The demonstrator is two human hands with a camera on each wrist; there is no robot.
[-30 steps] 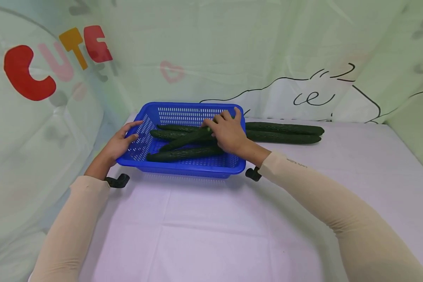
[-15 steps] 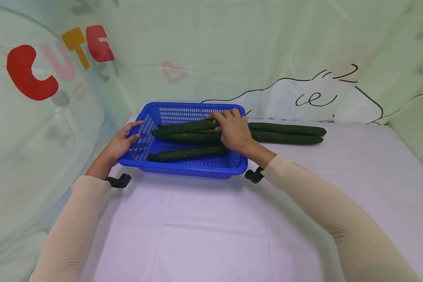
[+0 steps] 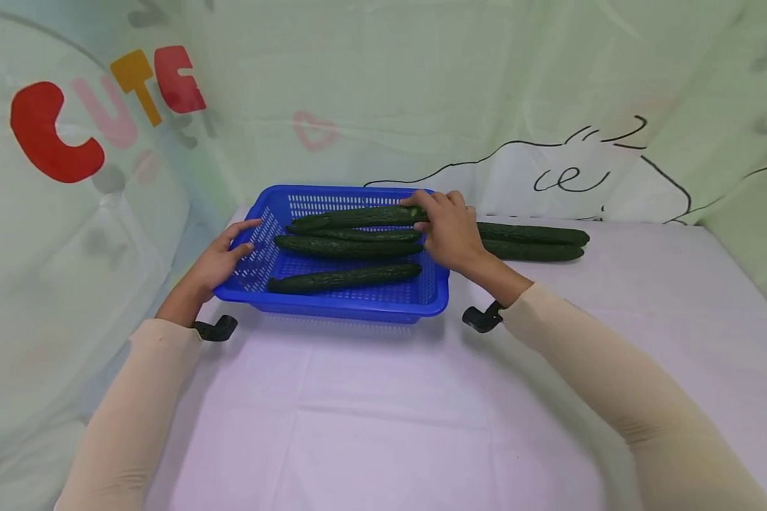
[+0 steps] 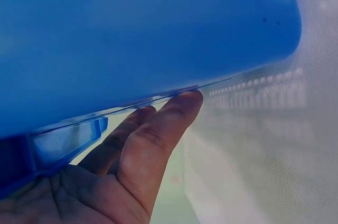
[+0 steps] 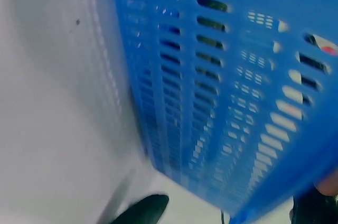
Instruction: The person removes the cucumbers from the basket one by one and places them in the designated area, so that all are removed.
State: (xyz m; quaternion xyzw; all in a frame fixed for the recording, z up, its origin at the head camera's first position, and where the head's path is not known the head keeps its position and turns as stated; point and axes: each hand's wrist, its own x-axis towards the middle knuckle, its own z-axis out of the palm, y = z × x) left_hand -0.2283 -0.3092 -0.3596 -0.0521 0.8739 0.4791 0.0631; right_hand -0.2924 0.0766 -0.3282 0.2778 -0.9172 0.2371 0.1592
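A blue plastic basket (image 3: 332,309) with slotted walls stands on the white-covered table. My left hand (image 3: 216,261) holds its left rim, thumb reaching over the inner side; in the left wrist view, fingers (image 4: 153,142) press against the outside from below. At the basket's back right, my right hand (image 3: 450,231) grips the right end of a dark green cucumber (image 3: 364,216), which lies along the back wall. In front of that one are a thin cucumber (image 3: 371,234), a thicker cucumber (image 3: 339,247) and, apart from these, a front cucumber (image 3: 345,277).
Two long cucumbers, a back cucumber (image 3: 537,233) and a front cucumber (image 3: 533,250), lie side by side on the table right of the basket, their left ends behind my right hand. A pale printed curtain (image 3: 486,85) hangs along the back and left side.
My right hand has moved back and right, swinging the gripped cucumber from a diagonal across the others to alongside the back wall. My left hand and the basket have stayed put.
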